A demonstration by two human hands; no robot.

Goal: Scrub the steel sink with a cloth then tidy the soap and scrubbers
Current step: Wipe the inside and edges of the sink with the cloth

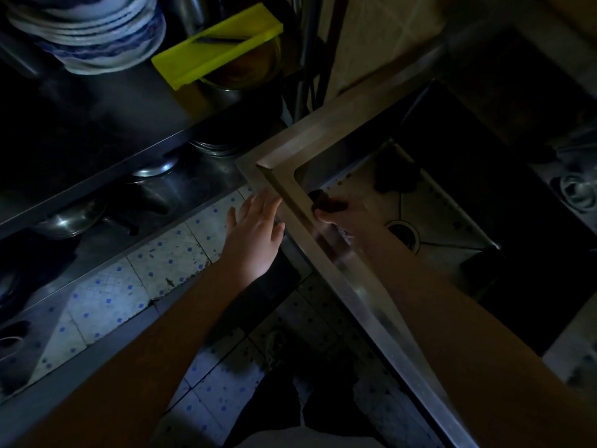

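Note:
The steel sink's rim (pixel 326 253) runs diagonally through the dim view, with its corner near the middle. My right hand (pixel 342 215) is inside the basin against the near wall by that corner and grips a dark cloth (pixel 326 203). My left hand (pixel 255 234) is outside the sink with straight fingers resting on the outer side of the corner. The drain (pixel 403 234) lies on the basin floor just right of my right hand. A dark lump, perhaps a scrubber (pixel 394 176), lies farther back in the basin.
A steel rack stands at left, with stacked blue-and-white bowls (pixel 90 30), a yellow-green cutting board (pixel 219 43), pots and lids (pixel 74 221). Dotted floor tiles (pixel 106 299) show below. More dishware (pixel 578 192) sits in shadow at the far right.

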